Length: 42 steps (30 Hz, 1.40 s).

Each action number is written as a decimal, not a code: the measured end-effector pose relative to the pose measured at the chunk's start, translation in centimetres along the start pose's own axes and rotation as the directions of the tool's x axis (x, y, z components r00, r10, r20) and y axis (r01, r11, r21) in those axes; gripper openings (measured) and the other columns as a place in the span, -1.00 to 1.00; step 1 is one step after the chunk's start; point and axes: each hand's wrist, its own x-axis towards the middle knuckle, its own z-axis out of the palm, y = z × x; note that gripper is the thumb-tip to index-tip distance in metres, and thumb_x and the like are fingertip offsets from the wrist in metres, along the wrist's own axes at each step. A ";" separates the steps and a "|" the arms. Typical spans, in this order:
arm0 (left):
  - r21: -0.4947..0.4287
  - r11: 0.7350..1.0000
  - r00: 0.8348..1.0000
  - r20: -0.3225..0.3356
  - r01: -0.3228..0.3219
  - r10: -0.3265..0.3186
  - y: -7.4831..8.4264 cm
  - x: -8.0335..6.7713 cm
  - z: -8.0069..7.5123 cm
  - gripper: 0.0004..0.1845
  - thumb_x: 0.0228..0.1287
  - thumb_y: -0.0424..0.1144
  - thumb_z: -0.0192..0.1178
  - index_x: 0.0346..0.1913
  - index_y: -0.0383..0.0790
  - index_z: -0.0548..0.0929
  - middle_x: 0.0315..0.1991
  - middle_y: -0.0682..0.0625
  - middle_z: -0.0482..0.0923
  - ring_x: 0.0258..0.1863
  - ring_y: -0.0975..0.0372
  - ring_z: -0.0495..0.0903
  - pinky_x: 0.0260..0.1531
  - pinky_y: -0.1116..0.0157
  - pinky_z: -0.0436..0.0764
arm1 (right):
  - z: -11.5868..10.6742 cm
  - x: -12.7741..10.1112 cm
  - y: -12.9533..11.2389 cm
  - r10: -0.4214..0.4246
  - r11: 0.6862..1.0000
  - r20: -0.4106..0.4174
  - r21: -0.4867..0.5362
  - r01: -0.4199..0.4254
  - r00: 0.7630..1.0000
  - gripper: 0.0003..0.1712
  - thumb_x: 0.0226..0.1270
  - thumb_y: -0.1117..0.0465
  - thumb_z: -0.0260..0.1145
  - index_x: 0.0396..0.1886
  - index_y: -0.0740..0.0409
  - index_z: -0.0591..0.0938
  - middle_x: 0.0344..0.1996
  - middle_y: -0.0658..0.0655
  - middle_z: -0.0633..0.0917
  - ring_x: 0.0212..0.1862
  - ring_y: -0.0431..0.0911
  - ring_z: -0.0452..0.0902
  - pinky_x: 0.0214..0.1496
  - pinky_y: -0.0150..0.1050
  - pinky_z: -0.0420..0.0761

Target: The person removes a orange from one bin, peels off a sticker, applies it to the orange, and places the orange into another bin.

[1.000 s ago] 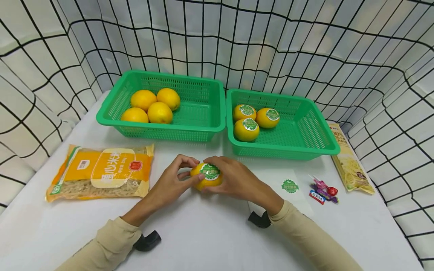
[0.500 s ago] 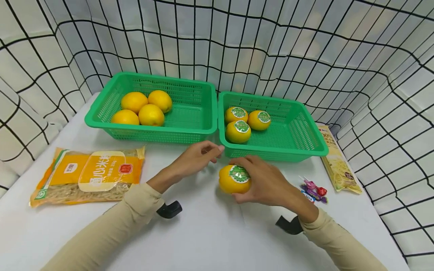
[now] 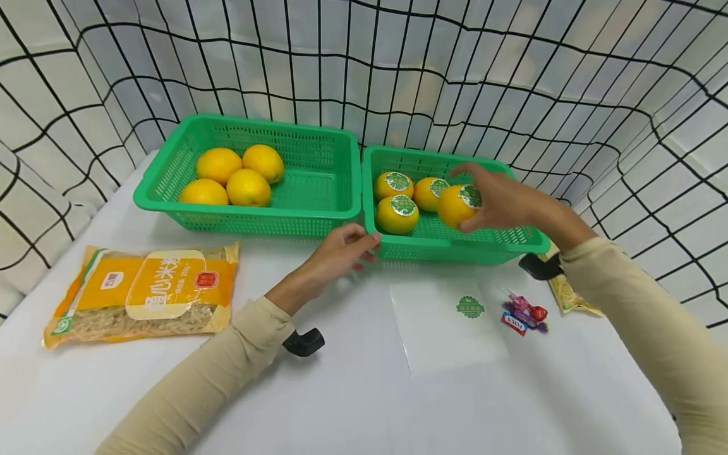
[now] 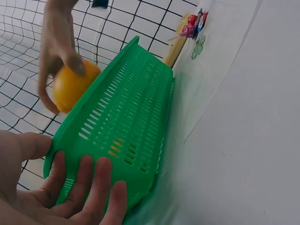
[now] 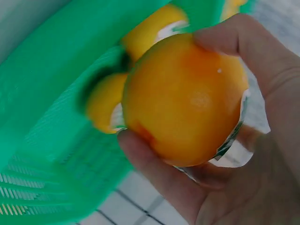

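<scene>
right now the right hand (image 3: pixel 500 202) grips a labelled orange (image 3: pixel 457 205) over the right basket (image 3: pixel 512 243), right of centre in the frame, near three stickered oranges (image 3: pixel 398 213); the left hand (image 3: pixel 341 249) rests with relaxed fingers on that basket's near left corner, on the white tabletop (image 3: pixel 352 392)

Stickered orange (image 3: pixel 457 205) hanging above right green basket (image 3: pixel 512 243), green label facing up-right, three labelled oranges (image 3: pixel 409 196) lying below it.
</scene>
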 end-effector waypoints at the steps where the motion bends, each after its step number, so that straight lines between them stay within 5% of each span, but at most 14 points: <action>1: 0.002 1.000 1.000 0.002 0.003 -0.003 0.1 0.0 -0.1 -0.66 0.63 -0.01 0.17 0.00 -0.29 0.57 0.17 -0.22 0.67 0.14 -0.13 0.69 0.22 -0.05 0.64 | -0.1 1.3 0.4 0.007 1.000 0.040 -0.017 -0.007 0.999 0.00 0.23 0.11 0.54 0.58 0.11 0.24 0.30 0.40 0.54 0.08 0.20 0.53 0.07 0.12 0.63; 6: 0.023 1.000 1.000 -0.004 -0.005 0.005 0.2 0.0 -0.3 -0.64 0.62 0.01 0.18 -0.01 -0.28 0.59 0.17 -0.22 0.69 0.15 -0.13 0.68 0.18 -0.02 0.65 | 0.9 5.8 1.5 0.068 0.994 0.218 -0.100 -0.047 0.974 -0.10 0.32 0.10 0.45 0.58 0.09 0.26 0.24 0.35 0.55 0.09 0.19 0.43 0.18 0.15 0.56; 10: 0.016 1.000 1.000 -0.005 -0.006 0.007 0.0 -0.1 -0.1 -0.61 0.60 0.01 0.19 0.03 -0.32 0.59 0.17 -0.23 0.69 0.16 -0.13 0.68 0.20 -0.06 0.64 | 2.0 7.1 2.0 0.105 0.993 0.316 -0.091 -0.080 0.943 -0.15 0.41 0.08 0.41 0.58 0.04 0.24 0.17 0.37 0.56 0.00 0.18 0.55 0.11 0.09 0.66; 16: 0.014 1.000 1.000 -0.001 -0.010 0.011 -0.1 0.0 0.0 -0.65 0.60 0.03 0.20 -0.02 -0.25 0.59 0.18 -0.23 0.68 0.16 -0.12 0.68 0.23 -0.10 0.61 | 3.1 7.3 2.6 0.188 0.981 0.382 -0.110 -0.158 0.905 -0.13 0.50 0.06 0.42 0.66 0.00 0.23 0.50 0.44 0.37 0.28 0.31 0.51 -0.06 0.04 0.80; 23: 0.023 1.000 1.000 0.013 -0.013 0.013 0.1 0.0 -0.2 -0.63 0.58 0.07 0.21 -0.03 -0.24 0.59 0.18 -0.20 0.69 0.14 -0.06 0.68 0.23 -0.09 0.58 | 3.9 8.0 2.5 0.107 0.994 0.318 -0.053 -0.095 0.942 -0.14 0.43 0.18 0.43 0.63 0.07 0.25 0.45 0.41 0.42 0.19 0.25 0.50 0.20 0.13 0.66; 27: 0.029 0.999 1.000 0.015 -0.013 0.013 0.0 0.0 -0.2 -0.61 0.58 0.07 0.21 -0.02 -0.25 0.59 0.18 -0.20 0.70 0.11 0.01 0.69 0.23 -0.08 0.58 | 3.8 8.0 2.3 0.077 0.996 0.278 -0.057 -0.063 0.957 -0.17 0.44 0.19 0.43 0.59 0.13 0.27 0.46 0.43 0.41 0.30 0.28 0.40 0.39 0.26 0.49; 34: 0.032 0.999 1.000 0.005 -0.008 0.008 -0.1 -0.1 -0.3 -0.62 0.58 0.07 0.22 -0.05 -0.25 0.59 0.16 -0.19 0.71 0.14 -0.04 0.68 0.21 -0.06 0.58 | 3.7 7.7 2.5 0.120 0.992 0.273 -0.071 -0.105 0.955 -0.15 0.45 0.17 0.44 0.61 0.01 0.25 0.35 0.42 0.48 0.02 0.22 0.53 0.07 0.11 0.70; 42: 0.056 0.998 1.000 0.006 0.001 -0.001 -0.3 -0.1 -0.5 -0.61 0.59 0.09 0.19 0.00 -0.23 0.60 0.18 -0.14 0.71 0.10 0.07 0.68 0.23 -0.07 0.58 | 4.1 7.7 2.6 0.129 0.991 0.241 -0.057 -0.119 0.962 -0.03 0.42 0.14 0.48 0.68 -0.05 0.16 0.51 0.44 0.35 0.40 0.36 0.34 0.41 0.41 0.43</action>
